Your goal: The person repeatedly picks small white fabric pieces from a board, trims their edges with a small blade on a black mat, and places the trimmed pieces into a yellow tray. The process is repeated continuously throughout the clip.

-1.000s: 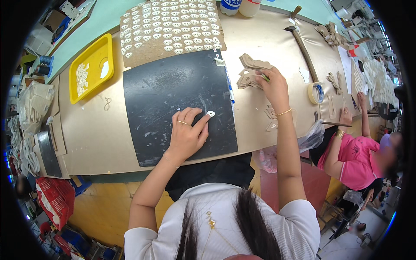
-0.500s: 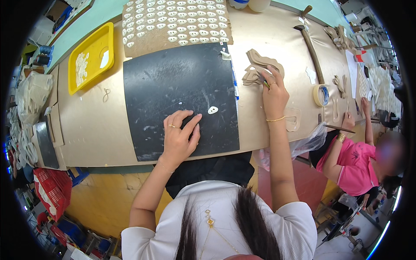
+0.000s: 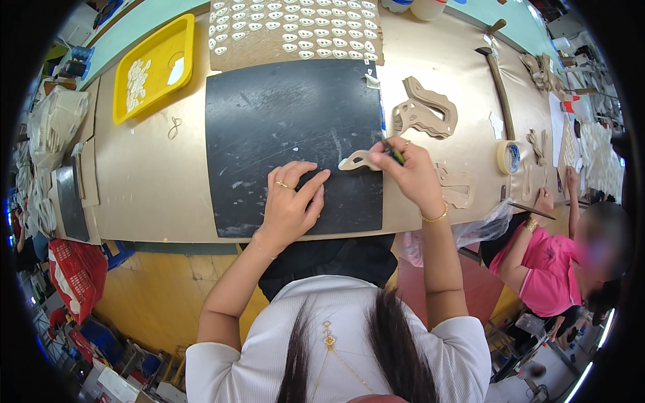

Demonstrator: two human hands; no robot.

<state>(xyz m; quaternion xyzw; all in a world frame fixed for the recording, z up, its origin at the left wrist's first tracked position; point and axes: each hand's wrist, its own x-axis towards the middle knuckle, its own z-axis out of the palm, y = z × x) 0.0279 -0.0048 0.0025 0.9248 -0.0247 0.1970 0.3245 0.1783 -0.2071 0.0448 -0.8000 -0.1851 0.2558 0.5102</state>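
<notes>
My left hand (image 3: 293,200) lies on a black cutting mat (image 3: 289,101), its fingers apart and holding nothing. Over the mat's right edge, my right hand (image 3: 411,172) pinches a tan looped cut-out (image 3: 363,160), thin and leather-like. A small dark tool with a yellow-green part (image 3: 395,154) is also held in its fingers; its exact kind I cannot make out. The cut-out's left end looks whitish, and whether the small white piece lies under it cannot be told. A stack of similar tan cut-outs (image 3: 440,115) sits beyond my right hand.
Rows of small white pieces cover a brown board (image 3: 269,50) at the back. A yellow tray (image 3: 158,80) stands back left. To the right are a hammer (image 3: 498,87), a tape roll (image 3: 508,157) and a plastic bag (image 3: 480,228). A person in pink (image 3: 541,255) works beyond.
My right hand has moved from the stack left and nearer, bringing one tan cut-out over the mat. My left hand stays on the mat. The whole view has shifted slightly.
</notes>
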